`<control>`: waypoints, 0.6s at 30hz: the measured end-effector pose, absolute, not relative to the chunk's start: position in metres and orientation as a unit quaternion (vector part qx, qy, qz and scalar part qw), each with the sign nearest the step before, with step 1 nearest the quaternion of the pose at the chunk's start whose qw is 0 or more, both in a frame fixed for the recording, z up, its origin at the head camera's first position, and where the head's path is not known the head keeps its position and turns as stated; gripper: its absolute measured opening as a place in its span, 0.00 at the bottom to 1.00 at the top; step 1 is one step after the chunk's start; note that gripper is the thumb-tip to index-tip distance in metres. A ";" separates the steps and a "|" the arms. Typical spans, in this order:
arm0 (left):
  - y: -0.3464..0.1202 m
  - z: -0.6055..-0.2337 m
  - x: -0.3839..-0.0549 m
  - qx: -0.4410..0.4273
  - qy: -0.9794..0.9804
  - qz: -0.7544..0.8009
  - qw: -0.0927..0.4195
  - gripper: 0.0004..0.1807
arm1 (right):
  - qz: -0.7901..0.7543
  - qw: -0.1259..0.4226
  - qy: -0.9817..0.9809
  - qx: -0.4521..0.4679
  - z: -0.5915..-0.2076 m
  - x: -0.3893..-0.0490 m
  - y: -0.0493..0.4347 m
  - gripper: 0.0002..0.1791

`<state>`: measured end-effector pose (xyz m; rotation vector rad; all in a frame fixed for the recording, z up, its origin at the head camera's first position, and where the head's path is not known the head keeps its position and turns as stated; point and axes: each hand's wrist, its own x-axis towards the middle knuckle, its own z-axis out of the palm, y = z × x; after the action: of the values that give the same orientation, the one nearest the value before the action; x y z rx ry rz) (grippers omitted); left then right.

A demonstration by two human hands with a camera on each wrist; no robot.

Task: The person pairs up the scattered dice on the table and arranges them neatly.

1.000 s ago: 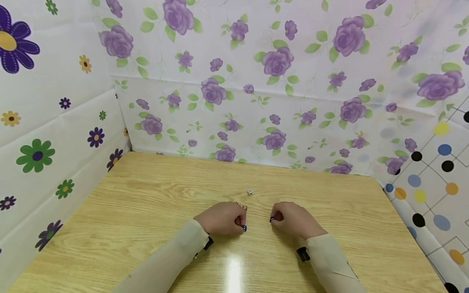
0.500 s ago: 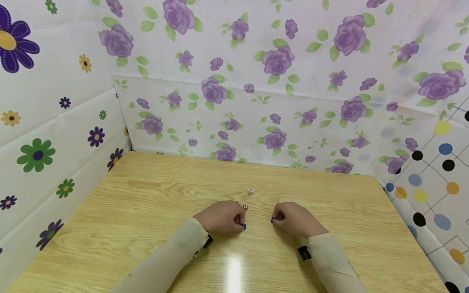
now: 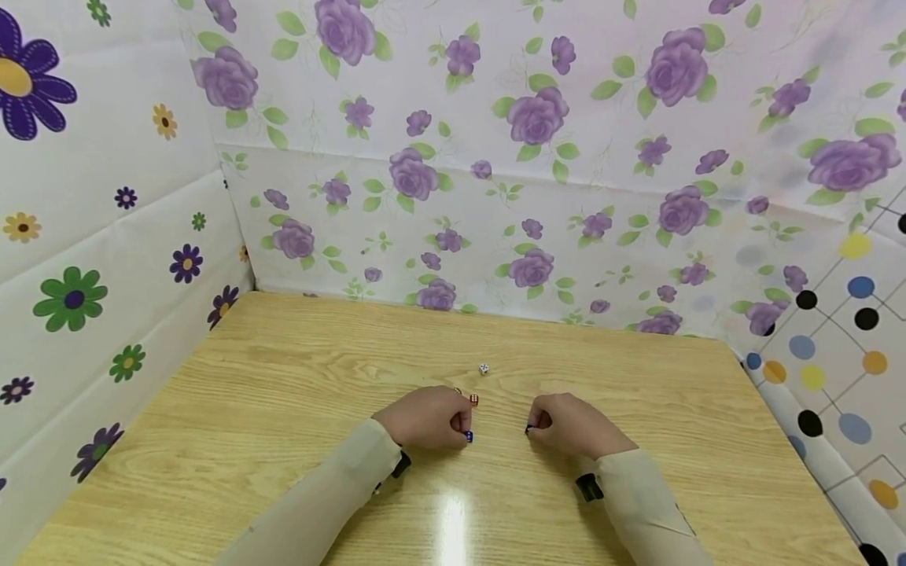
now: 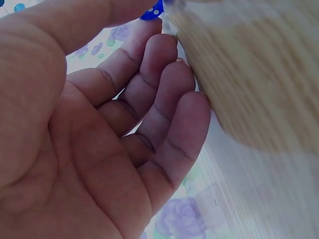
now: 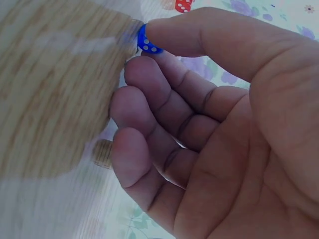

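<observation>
My left hand (image 3: 427, 419) pinches a blue die (image 3: 469, 436) with white pips between thumb and index finger, right at the tabletop. In the left wrist view only a corner of that blue die (image 4: 152, 11) shows at the top. Across a short gap, my right hand (image 3: 576, 426) pinches a second blue die (image 5: 148, 41) between thumb and forefinger, its other fingertips close to the wood. Just beyond the left knuckles sits a red die (image 3: 474, 400) with pale pips. A small object beside it is mostly hidden by that hand. Farther back lies a white die (image 3: 484, 369).
The wooden table (image 3: 318, 354) meets a white floral cloth (image 3: 467, 236) along its back edge. Patterned cloths also hang at the left and right sides. Dark bands (image 3: 589, 487) circle both wrists below the sleeves.
The left hand has shifted slightly up and left with its blue die. The right hand has edged slightly right and down with its own die. The red and white dice stay put.
</observation>
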<state>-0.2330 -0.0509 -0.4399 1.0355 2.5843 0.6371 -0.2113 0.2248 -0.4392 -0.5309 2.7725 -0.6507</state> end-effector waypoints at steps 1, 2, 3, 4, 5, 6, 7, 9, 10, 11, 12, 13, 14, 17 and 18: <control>-0.051 -0.440 -0.233 0.358 0.896 0.219 0.143 0.09 | -0.223 0.125 0.949 -0.183 -0.439 -0.211 0.225 0.07; -0.051 -0.439 -0.233 0.358 0.896 0.219 0.144 0.09 | -0.223 0.127 0.949 -0.184 -0.439 -0.211 0.225 0.07; -0.052 -0.439 -0.233 0.358 0.896 0.219 0.146 0.09 | -0.223 0.131 0.948 -0.186 -0.439 -0.211 0.225 0.07; -0.052 -0.438 -0.232 0.358 0.896 0.219 0.147 0.09 | -0.223 0.134 0.947 -0.188 -0.439 -0.211 0.225 0.07; -0.052 -0.438 -0.232 0.357 0.895 0.220 0.149 0.09 | -0.222 0.137 0.947 -0.190 -0.439 -0.211 0.225 0.07; -0.052 -0.437 -0.232 0.356 0.895 0.222 0.151 0.09 | -0.221 0.139 0.946 -0.192 -0.439 -0.211 0.225 0.07; -0.052 -0.437 -0.231 0.355 0.895 0.223 0.153 0.08 | -0.220 0.142 0.946 -0.192 -0.438 -0.210 0.225 0.07; -0.052 -0.437 -0.231 0.354 0.894 0.225 0.156 0.08 | -0.217 0.144 0.945 -0.197 -0.438 -0.210 0.225 0.07; -0.053 -0.437 -0.231 0.353 0.894 0.226 0.157 0.08 | -0.216 0.145 0.945 -0.199 -0.438 -0.209 0.225 0.07; -0.053 -0.436 -0.231 0.352 0.894 0.226 0.159 0.08 | -0.214 0.146 0.944 -0.202 -0.438 -0.209 0.225 0.07; -0.053 -0.437 -0.231 0.351 0.894 0.226 0.160 0.08 | -0.215 0.147 0.944 -0.204 -0.438 -0.209 0.225 0.07; -0.053 -0.437 -0.231 0.350 0.895 0.225 0.162 0.08 | -0.215 0.149 0.943 -0.206 -0.437 -0.209 0.225 0.07; -0.053 -0.437 -0.231 0.349 0.895 0.224 0.164 0.07 | -0.215 0.152 0.942 -0.209 -0.437 -0.208 0.224 0.07; -0.053 -0.437 -0.231 0.348 0.895 0.225 0.166 0.06 | -0.218 0.166 0.937 -0.217 -0.436 -0.208 0.224 0.07; -0.053 -0.437 -0.231 0.348 0.894 0.225 0.167 0.06 | -0.219 0.171 0.935 -0.219 -0.436 -0.208 0.224 0.07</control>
<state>-0.2310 -0.0529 -0.4368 0.9911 2.5460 0.6418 -0.2078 0.2237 -0.4359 -0.6226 2.6552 -0.6232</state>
